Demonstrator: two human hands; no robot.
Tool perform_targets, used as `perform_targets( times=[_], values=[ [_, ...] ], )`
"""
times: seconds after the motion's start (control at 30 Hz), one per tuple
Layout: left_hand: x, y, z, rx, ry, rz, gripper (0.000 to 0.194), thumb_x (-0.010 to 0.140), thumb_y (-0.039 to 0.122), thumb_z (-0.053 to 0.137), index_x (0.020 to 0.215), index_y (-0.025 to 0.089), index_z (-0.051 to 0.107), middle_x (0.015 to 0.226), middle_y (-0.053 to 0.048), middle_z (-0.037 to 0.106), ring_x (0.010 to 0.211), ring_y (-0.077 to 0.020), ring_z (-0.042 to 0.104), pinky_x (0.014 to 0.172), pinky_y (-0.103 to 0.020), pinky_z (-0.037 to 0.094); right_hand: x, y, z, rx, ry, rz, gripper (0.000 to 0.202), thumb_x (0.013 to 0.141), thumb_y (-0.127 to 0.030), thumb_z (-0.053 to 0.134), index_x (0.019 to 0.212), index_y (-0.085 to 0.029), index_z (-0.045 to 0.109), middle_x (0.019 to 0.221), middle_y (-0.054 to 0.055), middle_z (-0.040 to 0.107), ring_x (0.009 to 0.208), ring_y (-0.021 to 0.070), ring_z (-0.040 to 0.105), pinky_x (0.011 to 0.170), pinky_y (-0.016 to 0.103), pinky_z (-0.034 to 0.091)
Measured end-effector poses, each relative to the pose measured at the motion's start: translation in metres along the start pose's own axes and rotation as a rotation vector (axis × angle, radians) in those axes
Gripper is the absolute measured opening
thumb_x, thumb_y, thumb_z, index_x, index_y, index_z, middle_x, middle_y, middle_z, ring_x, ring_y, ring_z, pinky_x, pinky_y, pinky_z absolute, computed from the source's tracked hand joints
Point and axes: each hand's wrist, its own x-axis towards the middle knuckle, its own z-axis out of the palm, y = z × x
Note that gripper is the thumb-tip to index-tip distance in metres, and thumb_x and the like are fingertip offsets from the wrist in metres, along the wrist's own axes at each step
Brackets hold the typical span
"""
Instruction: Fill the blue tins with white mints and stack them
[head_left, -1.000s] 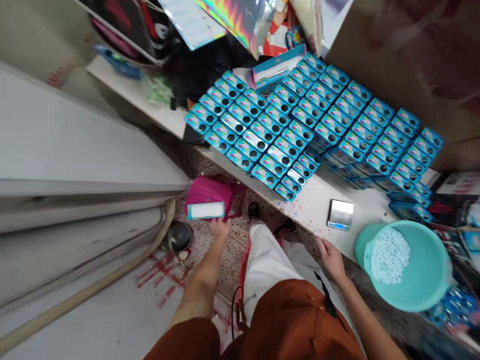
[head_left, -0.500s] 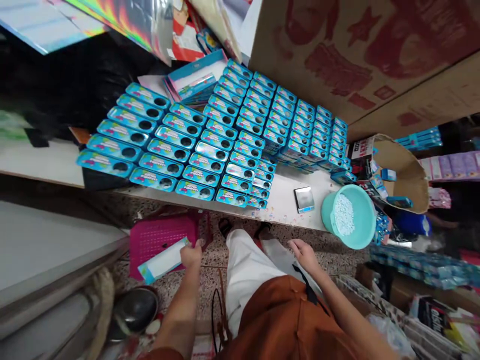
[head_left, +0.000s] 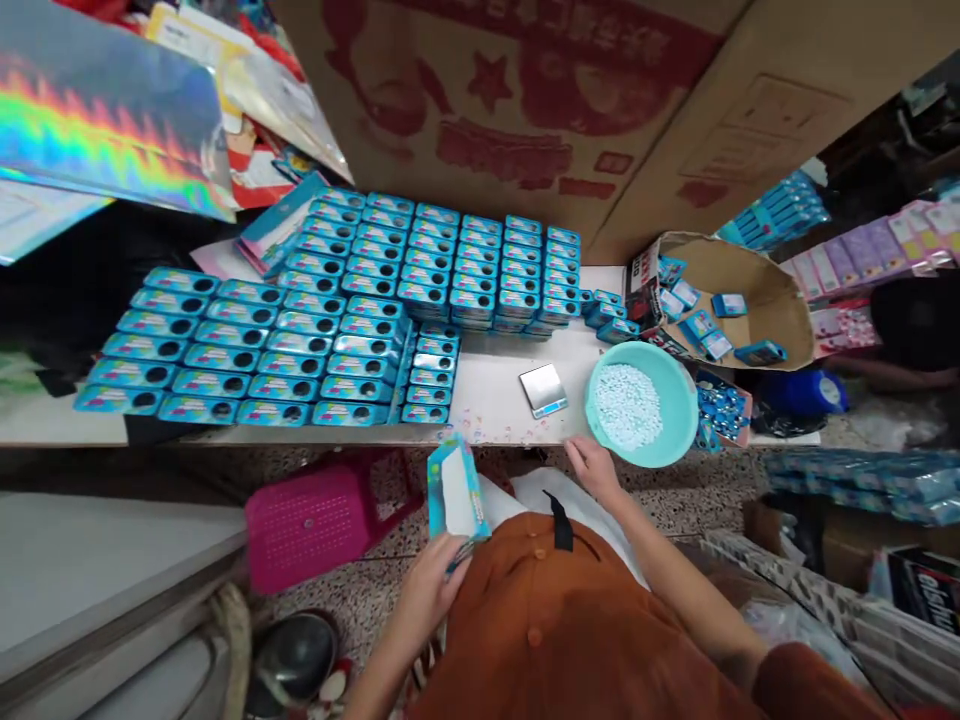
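Note:
My left hand [head_left: 439,575] is closed round the lower end of a blue-and-white flat box [head_left: 459,490], held upright in front of my shirt. Its broad white face is turned up, with colourful print round the edges. My right hand [head_left: 592,468] is at the table's front edge, just left of the turquoise basin [head_left: 679,400]. Its fingers are curled together, and what they hold, if anything, is hidden. White beads [head_left: 628,405] lie in the basin. To its left is a small digital scale [head_left: 544,388] with a bare plate.
Rows of blue tins [head_left: 285,350] cover the table's left and middle. A large carton [head_left: 487,120] stands behind them. Right of the basin are an open cardboard box [head_left: 780,320] with loose blue packs and a tray of small blue packets [head_left: 724,410]. A pink stool [head_left: 307,525] stands below.
My left hand has brought the box from over the pink stool rightward to my front and turned it upright. My right hand has come up to the table edge. The view has swung right.

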Motion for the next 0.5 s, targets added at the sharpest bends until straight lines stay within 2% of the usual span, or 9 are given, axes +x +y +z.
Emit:
perform_targets(
  times=[0.1, 0.2, 0.3, 0.37, 0.43, 0.5],
  values=[
    [0.044, 0.04, 0.03, 0.096, -0.007, 0.111, 0.024, 0.09, 0.032, 0.048, 0.105, 0.024, 0.065, 0.092, -0.006, 0.067, 0.089, -0.0189, 0.063, 0.081, -0.03, 0.051, 0.003, 0.058, -0.037, 0.035, 0.179, 0.062, 0.036, 0.096, -0.038, 0.037, 0.092, -0.019, 0.067, 0.093, 0.008, 0.069, 0.091, 0.0201, 0.062, 0.085, 0.032, 0.046],
    [0.091, 0.053, 0.063, 0.244, 0.02, 0.159, 0.024, 0.092, 0.03, 0.045, 0.103, 0.022, 0.065, 0.089, -0.007, 0.065, 0.088, -0.0199, 0.061, 0.081, -0.033, 0.05, 0.006, 0.112, -0.068, 0.06, 0.266, 0.125, 0.036, 0.095, -0.04, 0.038, 0.094, -0.018, 0.067, 0.094, 0.009, 0.069, 0.092, 0.0212, 0.062, 0.085, 0.034, 0.046],
    [0.136, 0.04, 0.089, 0.399, 0.052, 0.152, 0.024, 0.092, 0.024, 0.042, 0.103, 0.021, 0.064, 0.092, -0.007, 0.064, 0.091, -0.0212, 0.059, 0.084, -0.036, 0.049, 0.006, 0.147, -0.087, 0.059, 0.267, 0.159, 0.037, 0.095, -0.04, 0.038, 0.095, -0.017, 0.067, 0.095, 0.01, 0.069, 0.093, 0.0219, 0.062, 0.085, 0.035, 0.046],
    [0.162, 0.025, 0.099, 0.494, 0.06, 0.129, 0.023, 0.091, 0.02, 0.043, 0.101, 0.021, 0.064, 0.095, -0.008, 0.063, 0.094, -0.022, 0.059, 0.086, -0.038, 0.048, 0.003, 0.162, -0.093, 0.068, 0.24, 0.181, 0.038, 0.095, -0.041, 0.037, 0.095, -0.018, 0.067, 0.095, 0.009, 0.069, 0.093, 0.0217, 0.062, 0.084, 0.034, 0.046],
    [0.181, 0.014, 0.102, 0.557, 0.004, 0.132, 0.02, 0.087, 0.018, 0.048, 0.101, 0.02, 0.063, 0.098, -0.008, 0.063, 0.096, -0.023, 0.058, 0.087, -0.039, 0.048, -0.002, 0.172, -0.094, 0.076, 0.202, 0.202, 0.038, 0.096, -0.041, 0.036, 0.095, -0.018, 0.066, 0.096, 0.009, 0.069, 0.093, 0.0217, 0.063, 0.084, 0.034, 0.046],
    [0.196, 0.014, 0.098, 0.586, -0.038, 0.16, 0.021, 0.084, 0.021, 0.055, 0.104, 0.02, 0.061, 0.102, -0.009, 0.062, 0.099, -0.0248, 0.058, 0.088, -0.04, 0.049, -0.008, 0.18, -0.091, 0.079, 0.176, 0.218, 0.038, 0.096, -0.04, 0.036, 0.097, -0.018, 0.066, 0.097, 0.009, 0.069, 0.094, 0.0223, 0.062, 0.084, 0.035, 0.046]
  ],
)
